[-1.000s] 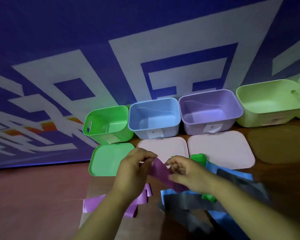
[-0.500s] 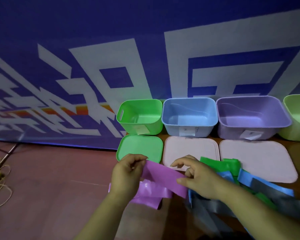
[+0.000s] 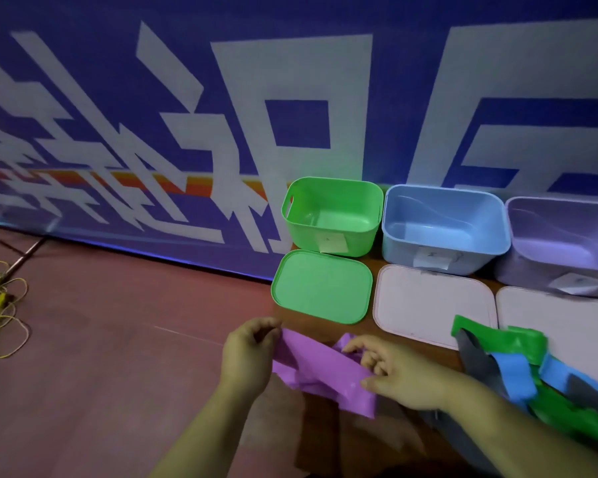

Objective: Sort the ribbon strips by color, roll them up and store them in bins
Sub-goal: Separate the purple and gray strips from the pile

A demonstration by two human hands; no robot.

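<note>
holding: left hand (image 3: 247, 360) and right hand (image 3: 394, 374) each pinch the purple strip (image 3: 318, 370), fingers curled
strip: stretched between the hands, near the green lid (image 3: 321, 288)
pile (image 3: 511, 370): green, blue, grey strips, right of the hands
bins: green bin (image 3: 299, 231), blue bin (image 3: 401, 250), purple bin (image 3: 532, 270), open, behind the lids

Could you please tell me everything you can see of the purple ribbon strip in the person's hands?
The purple ribbon strip is a wide, smooth, slightly glossy band, plastic-like in look. It is unrolled and creased, and is held up between both hands. The left hand pinches its left end. The right hand grips it further along, and a loose fold hangs below.
</note>
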